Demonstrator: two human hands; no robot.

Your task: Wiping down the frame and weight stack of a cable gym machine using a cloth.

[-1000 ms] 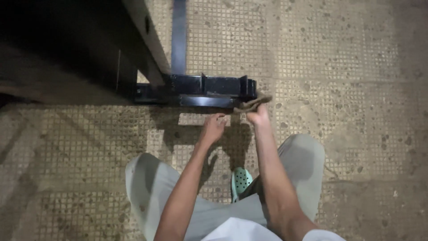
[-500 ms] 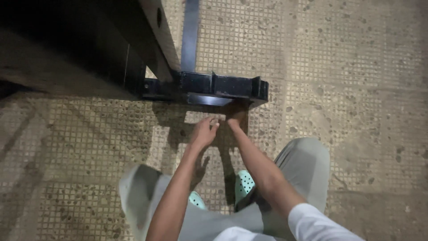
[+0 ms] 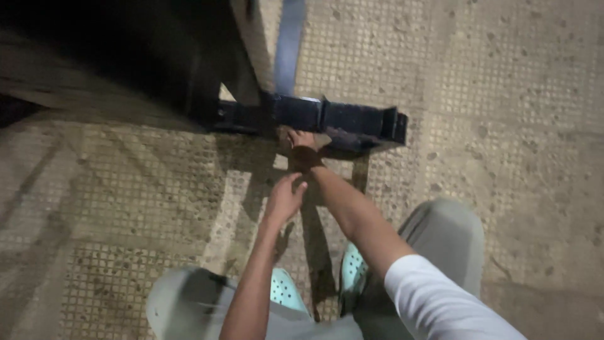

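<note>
While we crouch, black metal bracket (image 3: 340,123) lies crosswise on floor (image 3: 503,126) ahead | right hand (image 3: 302,141) nearer, grip on its near edge, closure unclear | left hand (image 3: 284,198) released, short of it

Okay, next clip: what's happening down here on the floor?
A person crouches on a tiled floor, seen from above. Their right hand reaches forward and presses against the dark metal base bar of a frame, possibly with a cloth under it, though that is too blurred to tell. The left hand hangs in the air short of the bar, holding nothing. Teal clogs show between the knees.
</note>
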